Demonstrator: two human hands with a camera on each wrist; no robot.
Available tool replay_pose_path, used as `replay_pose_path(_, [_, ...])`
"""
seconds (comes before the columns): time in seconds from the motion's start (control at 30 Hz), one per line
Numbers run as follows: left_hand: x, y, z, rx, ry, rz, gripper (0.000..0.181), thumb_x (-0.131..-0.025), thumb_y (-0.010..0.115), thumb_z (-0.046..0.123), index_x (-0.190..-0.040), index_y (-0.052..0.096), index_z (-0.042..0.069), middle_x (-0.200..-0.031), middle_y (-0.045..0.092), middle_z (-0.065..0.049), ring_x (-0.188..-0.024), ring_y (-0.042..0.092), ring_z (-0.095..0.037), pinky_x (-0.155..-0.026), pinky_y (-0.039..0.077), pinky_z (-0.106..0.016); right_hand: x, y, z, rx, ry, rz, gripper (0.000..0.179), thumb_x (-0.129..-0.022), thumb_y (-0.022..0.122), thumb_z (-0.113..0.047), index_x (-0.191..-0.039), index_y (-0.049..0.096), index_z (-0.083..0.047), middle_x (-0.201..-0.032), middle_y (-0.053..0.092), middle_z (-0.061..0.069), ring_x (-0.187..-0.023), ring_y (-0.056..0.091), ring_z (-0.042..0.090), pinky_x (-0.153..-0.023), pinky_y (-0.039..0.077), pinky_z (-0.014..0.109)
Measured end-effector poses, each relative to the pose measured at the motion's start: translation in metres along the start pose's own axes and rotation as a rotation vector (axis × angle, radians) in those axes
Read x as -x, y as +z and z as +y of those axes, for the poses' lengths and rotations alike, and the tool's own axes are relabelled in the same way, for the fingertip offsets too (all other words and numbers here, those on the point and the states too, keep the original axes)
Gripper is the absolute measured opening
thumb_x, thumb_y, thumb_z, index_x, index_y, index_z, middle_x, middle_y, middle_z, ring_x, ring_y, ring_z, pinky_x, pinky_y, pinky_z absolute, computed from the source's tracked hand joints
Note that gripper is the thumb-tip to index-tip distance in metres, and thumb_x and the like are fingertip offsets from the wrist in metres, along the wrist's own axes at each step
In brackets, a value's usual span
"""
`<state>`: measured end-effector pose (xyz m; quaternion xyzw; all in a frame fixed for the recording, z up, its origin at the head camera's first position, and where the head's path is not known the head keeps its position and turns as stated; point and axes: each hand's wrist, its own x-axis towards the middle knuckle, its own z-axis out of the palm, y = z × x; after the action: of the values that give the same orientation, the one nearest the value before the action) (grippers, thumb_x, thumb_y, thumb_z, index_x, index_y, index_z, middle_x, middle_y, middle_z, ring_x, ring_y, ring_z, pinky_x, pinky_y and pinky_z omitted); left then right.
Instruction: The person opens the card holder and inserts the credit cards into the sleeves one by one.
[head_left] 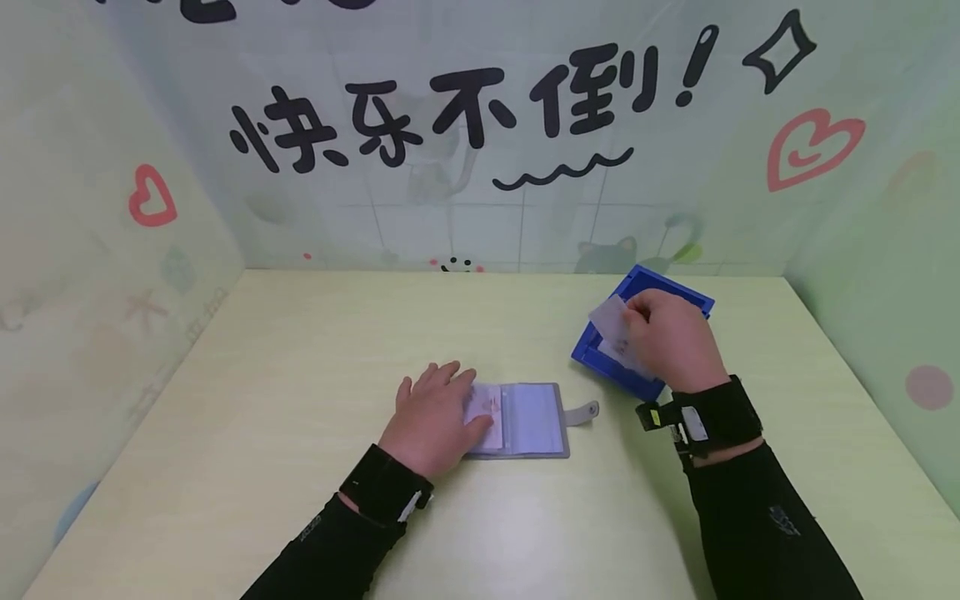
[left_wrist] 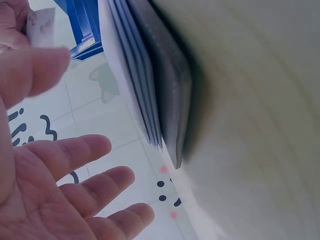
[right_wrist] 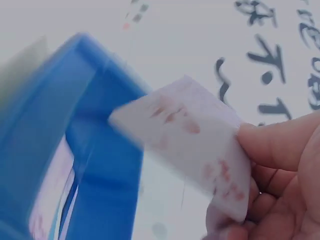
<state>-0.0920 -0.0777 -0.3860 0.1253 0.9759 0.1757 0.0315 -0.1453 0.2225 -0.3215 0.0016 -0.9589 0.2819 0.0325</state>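
A grey card album point(head_left: 536, 421) lies spread open on the table, with clear sleeve pages and a strap point(head_left: 582, 413) with a snap out to its right. Over its left page my left hand point(head_left: 435, 421) lies with fingers extended and thumb across a pinkish printed card point(head_left: 491, 408). In the left wrist view, the album's stacked pages point(left_wrist: 132, 75) show edge-on beside the spread fingers. My right hand point(head_left: 675, 342) pinches a pale card with reddish print point(right_wrist: 185, 145) between thumb and fingers, above the blue tray point(head_left: 615, 379).
More cards point(right_wrist: 52, 195) lie inside the tray, which stands at an angle toward the table's back right. A printed backdrop point(head_left: 450, 208) rises behind the light wood table point(head_left: 300, 358), and side panels flank it. Both wrists wear black bands point(head_left: 716, 417).
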Motion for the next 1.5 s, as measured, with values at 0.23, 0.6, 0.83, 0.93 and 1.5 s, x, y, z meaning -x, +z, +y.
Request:
replay_pose_path(0.23, [-0.008, -0.007, 0.001, 0.038, 0.006, 0.078, 0.049, -0.105, 0.061, 0.030, -0.149, 0.058, 0.008, -0.153, 0.058, -0.014, -0.146, 0.052, -0.033, -0.118, 0.039, -0.064, 0.003, 0.014, -0.015, -0.246, -0.014, -0.107, 0.025, -0.108, 0.059, -0.020, -0.121, 0.070, -0.002, -0.108, 0.073, 0.017, -0.084, 0.065, 0.025, -0.064, 0.050, 0.026])
replay_pose_path(0.6, [-0.013, -0.009, 0.002, 0.485, -0.012, 0.061, 0.059, -0.106, 0.062, 0.032, -0.158, 0.047, 0.010, -0.128, 0.074, -0.007, -0.115, 0.072, -0.020, -0.102, 0.057, -0.045, 0.014, 0.074, -0.042, -0.597, -0.031, -0.412, 0.015, -0.106, 0.060, -0.008, -0.117, 0.065, 0.001, -0.085, 0.066, 0.011, -0.072, 0.062, 0.023, -0.070, 0.059, 0.031])
replay_pose_path(0.83, [-0.011, -0.008, 0.005, 0.540, -0.024, 0.057, 0.062, -0.101, 0.071, 0.023, -0.157, 0.048, 0.009, -0.107, 0.071, -0.003, -0.088, 0.068, -0.012, -0.083, 0.060, -0.034, 0.019, 0.085, -0.048, -0.595, -0.027, -0.426, 0.015, -0.105, 0.062, -0.007, -0.118, 0.065, 0.000, -0.086, 0.067, 0.009, -0.073, 0.064, 0.021, -0.072, 0.062, 0.031])
replay_pose_path(0.93, [-0.010, -0.009, 0.005, 0.541, -0.032, 0.056, 0.060, -0.101, 0.072, 0.021, -0.156, 0.049, 0.009, -0.103, 0.068, -0.003, -0.084, 0.064, -0.014, -0.078, 0.057, -0.031, 0.018, 0.086, -0.049, -0.568, -0.025, -0.446, 0.017, -0.106, 0.061, -0.008, -0.121, 0.065, -0.001, -0.085, 0.069, 0.009, -0.073, 0.065, 0.020, -0.073, 0.062, 0.032])
replay_pose_path(1.5, [-0.012, -0.005, 0.004, 0.436, -0.115, 0.007, 0.051, -0.102, 0.069, 0.017, -0.150, 0.056, 0.005, -0.096, 0.067, -0.003, -0.078, 0.062, -0.015, -0.068, 0.051, -0.028, 0.015, 0.082, -0.039, 0.067, -0.073, -0.455, 0.039, -0.097, 0.075, -0.022, -0.133, 0.069, -0.007, -0.111, 0.072, 0.005, -0.096, 0.063, 0.021, -0.088, 0.058, 0.038])
